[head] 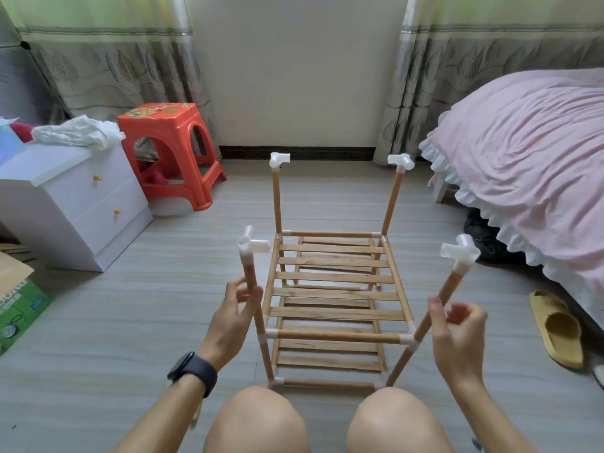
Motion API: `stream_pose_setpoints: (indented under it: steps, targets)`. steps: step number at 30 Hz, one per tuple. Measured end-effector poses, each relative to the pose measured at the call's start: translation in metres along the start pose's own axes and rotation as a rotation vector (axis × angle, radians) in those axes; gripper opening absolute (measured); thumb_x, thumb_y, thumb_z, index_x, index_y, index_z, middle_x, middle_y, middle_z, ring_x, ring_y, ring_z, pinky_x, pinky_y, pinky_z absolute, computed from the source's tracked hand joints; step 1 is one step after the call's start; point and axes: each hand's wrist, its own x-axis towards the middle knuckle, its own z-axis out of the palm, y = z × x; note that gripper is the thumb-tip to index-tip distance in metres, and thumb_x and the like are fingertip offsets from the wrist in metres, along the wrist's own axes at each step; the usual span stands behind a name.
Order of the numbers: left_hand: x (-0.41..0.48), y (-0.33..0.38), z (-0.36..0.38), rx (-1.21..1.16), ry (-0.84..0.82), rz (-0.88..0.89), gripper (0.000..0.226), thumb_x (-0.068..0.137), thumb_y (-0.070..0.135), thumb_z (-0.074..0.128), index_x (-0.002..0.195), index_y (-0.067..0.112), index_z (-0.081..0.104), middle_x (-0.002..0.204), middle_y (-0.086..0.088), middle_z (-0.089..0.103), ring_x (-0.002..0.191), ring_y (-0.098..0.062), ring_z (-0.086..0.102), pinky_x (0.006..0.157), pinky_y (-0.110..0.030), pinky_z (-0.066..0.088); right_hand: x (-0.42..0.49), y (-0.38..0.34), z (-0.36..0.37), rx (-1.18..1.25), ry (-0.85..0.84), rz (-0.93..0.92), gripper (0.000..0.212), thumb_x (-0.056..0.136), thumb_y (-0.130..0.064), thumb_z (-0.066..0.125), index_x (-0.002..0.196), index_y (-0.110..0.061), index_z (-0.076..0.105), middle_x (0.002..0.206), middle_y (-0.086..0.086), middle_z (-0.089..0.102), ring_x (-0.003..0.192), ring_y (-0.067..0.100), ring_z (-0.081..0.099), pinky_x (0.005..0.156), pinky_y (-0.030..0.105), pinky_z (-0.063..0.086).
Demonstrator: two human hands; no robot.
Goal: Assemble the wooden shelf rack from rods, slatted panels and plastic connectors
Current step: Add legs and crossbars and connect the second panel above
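The left grip [237, 308] pinches the near-left rod [250, 276] between thumb and fingers, just below its white connector [251, 248]. The right grip [457, 328] sits against the near-right rod [449, 286] with fingers curled and blurred; I cannot tell whether it holds the rod.

Both belong to the rack [336, 336], which stands on the floor [163, 305] at the centre of the frame, just beyond the person's knees [258, 420]. Bare floor lies left of it up to the white cabinet [75, 204] and orange stool [170, 148]. On the right the room is tighter, with a yellow slipper [559, 328] and the bed [523, 142] near.

The rack has two slatted panels [336, 294], one above the other, and four rods that rise splayed outward, each capped by an open-ended connector.
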Motion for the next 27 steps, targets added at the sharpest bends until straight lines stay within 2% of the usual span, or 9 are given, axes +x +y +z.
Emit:
stream_pose_setpoints:
  steps: [3, 6, 8, 10, 11, 13, 18, 23, 27]
  targets:
    - [-0.013, -0.056, -0.004, 0.099, 0.012, -0.159, 0.096, 0.073, 0.090, 0.040, 0.147, 0.030, 0.035, 0.147, 0.000, 0.048, 0.125, -0.013, 0.050, 0.100, -0.035, 0.042, -0.025, 0.027, 0.013, -0.188, -0.199, -0.065, 0.017, 0.094, -0.038, 0.064, 0.085, -0.025, 0.059, 0.079, -0.002, 0.066, 0.076, 0.020, 0.065, 0.060, 0.031, 0.050]
    - [-0.027, -0.113, -0.004, 0.259, -0.026, -0.314, 0.083, 0.088, 0.071, 0.052, 0.155, 0.028, 0.027, 0.157, 0.000, 0.036, 0.137, -0.019, 0.043, 0.110, -0.041, 0.039, -0.026, 0.031, 0.044, -0.334, -0.405, -0.335, 0.007, 0.091, -0.041, 0.068, 0.092, -0.035, 0.064, 0.093, -0.013, 0.067, 0.088, 0.007, 0.064, 0.076, 0.030, 0.055]
    - [-0.035, -0.146, -0.002, 0.391, -0.058, -0.432, 0.079, 0.090, 0.068, 0.051, 0.154, 0.027, 0.029, 0.157, -0.003, 0.037, 0.140, -0.026, 0.040, 0.113, -0.046, 0.037, -0.019, 0.027, 0.077, -0.511, -0.542, -0.513, 0.045, 0.087, -0.066, 0.055, 0.118, -0.035, 0.063, 0.121, -0.013, 0.058, 0.114, 0.010, 0.053, 0.093, 0.034, 0.049]
    - [-0.041, -0.173, -0.001, 0.525, -0.124, -0.547, 0.080, 0.089, 0.067, 0.049, 0.154, 0.026, 0.028, 0.157, -0.005, 0.034, 0.140, -0.029, 0.039, 0.112, -0.044, 0.037, -0.010, 0.017, 0.115, -0.758, -0.734, -0.593, 0.074, 0.081, -0.087, 0.038, 0.143, -0.047, 0.040, 0.156, -0.010, 0.030, 0.144, 0.017, 0.026, 0.115, 0.045, 0.032]
    - [-0.043, -0.184, 0.000, 0.582, -0.156, -0.594, 0.079, 0.090, 0.066, 0.048, 0.155, 0.026, 0.027, 0.157, -0.005, 0.032, 0.139, -0.029, 0.038, 0.112, -0.043, 0.037, -0.006, 0.009, 0.132, -0.851, -0.836, -0.608, 0.083, 0.077, -0.093, 0.031, 0.149, -0.052, 0.026, 0.164, -0.012, 0.009, 0.151, 0.018, 0.007, 0.122, 0.049, 0.018]
    - [-0.046, -0.203, 0.001, 0.662, -0.203, -0.665, 0.077, 0.090, 0.063, 0.049, 0.154, 0.026, 0.027, 0.159, -0.004, 0.029, 0.139, -0.029, 0.037, 0.111, -0.042, 0.037, 0.001, -0.001, 0.166, -0.928, -0.969, -0.620, 0.090, 0.073, -0.098, 0.018, 0.152, -0.057, 0.005, 0.162, -0.013, -0.020, 0.152, 0.019, -0.018, 0.123, 0.051, -0.003]
    - [-0.040, -0.232, 0.003, 0.763, -0.291, -0.711, 0.069, 0.094, 0.051, 0.050, 0.154, 0.027, 0.027, 0.160, -0.003, 0.024, 0.141, -0.028, 0.034, 0.113, -0.040, 0.034, 0.006, 0.001, 0.221, -1.011, -1.095, -0.649, 0.087, 0.071, -0.096, -0.004, 0.149, -0.058, -0.012, 0.160, -0.005, -0.032, 0.145, 0.022, -0.036, 0.120, 0.056, -0.014]
    - [-0.037, -0.262, 0.001, 0.775, -0.330, -0.787, 0.064, 0.096, 0.045, 0.047, 0.155, 0.028, 0.027, 0.162, -0.002, 0.020, 0.142, -0.028, 0.032, 0.114, -0.040, 0.034, 0.006, 0.009, 0.230, -1.027, -1.113, -0.658, 0.085, 0.072, -0.095, -0.007, 0.149, -0.057, -0.014, 0.158, -0.007, -0.036, 0.144, 0.021, -0.038, 0.120, 0.056, -0.016]
    - [-0.029, -0.282, 0.000, 0.708, -0.330, -0.855, 0.055, 0.098, 0.035, 0.048, 0.151, 0.030, 0.033, 0.155, -0.003, 0.027, 0.132, -0.028, 0.044, 0.108, -0.041, 0.042, 0.007, 0.012, 0.232, -1.007, -1.109, -0.635, 0.084, 0.075, -0.094, -0.004, 0.150, -0.057, -0.010, 0.160, -0.008, -0.034, 0.145, 0.018, -0.037, 0.120, 0.055, -0.015]
